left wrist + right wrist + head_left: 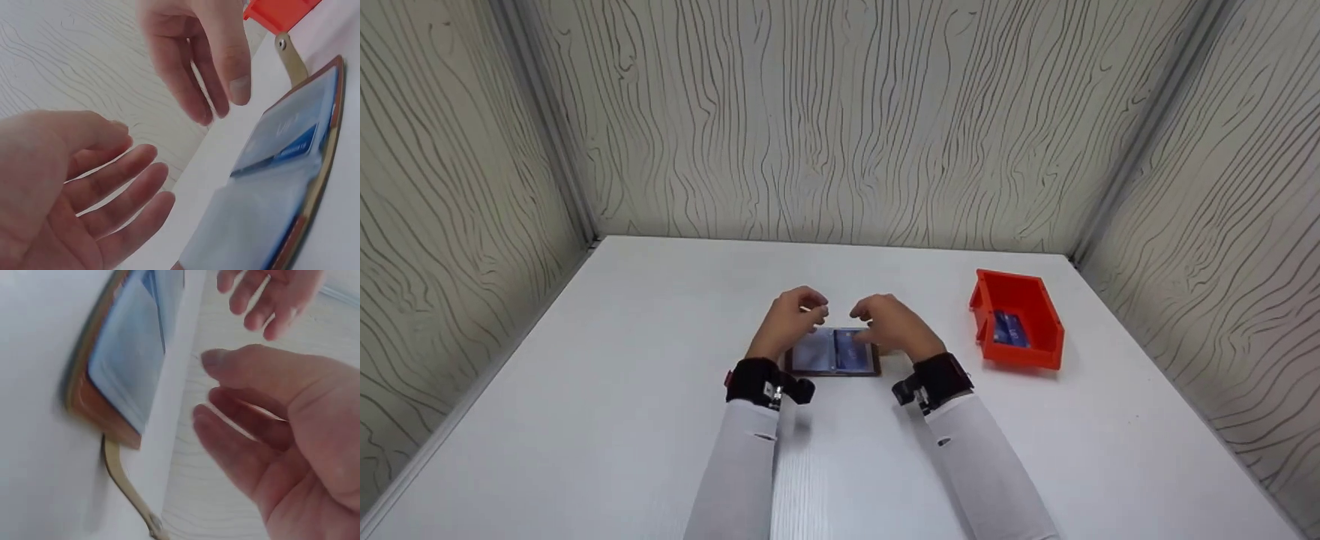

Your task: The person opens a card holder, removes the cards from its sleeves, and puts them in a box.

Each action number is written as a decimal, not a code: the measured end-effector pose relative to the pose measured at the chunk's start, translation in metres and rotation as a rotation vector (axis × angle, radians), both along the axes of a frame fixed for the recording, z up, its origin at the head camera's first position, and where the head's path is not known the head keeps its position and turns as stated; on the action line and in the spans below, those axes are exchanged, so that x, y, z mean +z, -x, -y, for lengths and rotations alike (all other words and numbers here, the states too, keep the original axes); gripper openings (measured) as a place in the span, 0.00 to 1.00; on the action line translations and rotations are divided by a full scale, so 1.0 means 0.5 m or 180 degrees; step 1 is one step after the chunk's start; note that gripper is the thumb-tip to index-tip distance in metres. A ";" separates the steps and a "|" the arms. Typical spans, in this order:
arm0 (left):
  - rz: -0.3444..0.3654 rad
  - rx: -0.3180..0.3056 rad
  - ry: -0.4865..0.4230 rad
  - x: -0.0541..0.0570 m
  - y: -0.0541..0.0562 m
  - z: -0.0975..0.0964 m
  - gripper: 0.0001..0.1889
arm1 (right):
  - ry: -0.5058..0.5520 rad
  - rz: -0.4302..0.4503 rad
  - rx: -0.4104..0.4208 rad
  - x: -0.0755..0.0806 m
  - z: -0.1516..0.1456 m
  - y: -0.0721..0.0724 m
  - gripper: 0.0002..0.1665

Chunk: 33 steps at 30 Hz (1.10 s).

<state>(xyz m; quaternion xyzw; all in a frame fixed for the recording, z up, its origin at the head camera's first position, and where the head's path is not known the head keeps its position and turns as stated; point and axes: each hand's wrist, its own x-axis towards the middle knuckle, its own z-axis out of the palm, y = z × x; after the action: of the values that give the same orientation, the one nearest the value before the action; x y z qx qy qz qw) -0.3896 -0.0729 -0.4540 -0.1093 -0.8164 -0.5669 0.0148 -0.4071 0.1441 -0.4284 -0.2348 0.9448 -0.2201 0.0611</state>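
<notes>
An open card holder [834, 361] lies on the white table, its clear plastic sleeves spread to both sides. A blue card [295, 147] shows inside the sleeve on its right side. The tan snap strap [291, 59] sticks out from the right edge of the cover. Over the holder's left part hovers my left hand [795, 321], fingers loosely bent and holding nothing. My right hand [896, 324] is above the right part, its thumb and fingers apart with nothing between them. Both hands are clear of the sleeves in the wrist views.
An orange-red plastic bin [1039, 319] stands on the table to the right, with blue cards [1011, 330] inside it. Wood-grain patterned panels [810, 120] close off the back and both sides of the white table [622, 390].
</notes>
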 end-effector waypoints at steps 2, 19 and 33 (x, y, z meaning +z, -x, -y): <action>0.0163 0.0012 -0.0071 0.001 -0.003 -0.012 0.11 | -0.0121 0.0159 -0.0113 0.005 -0.012 0.000 0.29; 0.0791 0.0404 0.0087 -0.007 -0.021 -0.046 0.12 | -0.0452 0.0367 0.0088 -0.004 -0.013 -0.004 0.32; 0.0674 0.0694 0.0386 -0.023 -0.023 -0.046 0.12 | -0.0475 0.0289 0.0000 -0.016 -0.011 -0.006 0.34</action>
<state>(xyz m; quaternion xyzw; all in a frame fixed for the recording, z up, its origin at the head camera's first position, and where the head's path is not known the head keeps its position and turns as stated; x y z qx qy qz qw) -0.3780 -0.0500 -0.4655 0.0397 -0.8531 -0.5199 -0.0165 -0.4042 0.1494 -0.4366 -0.2193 0.9549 -0.1595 0.1212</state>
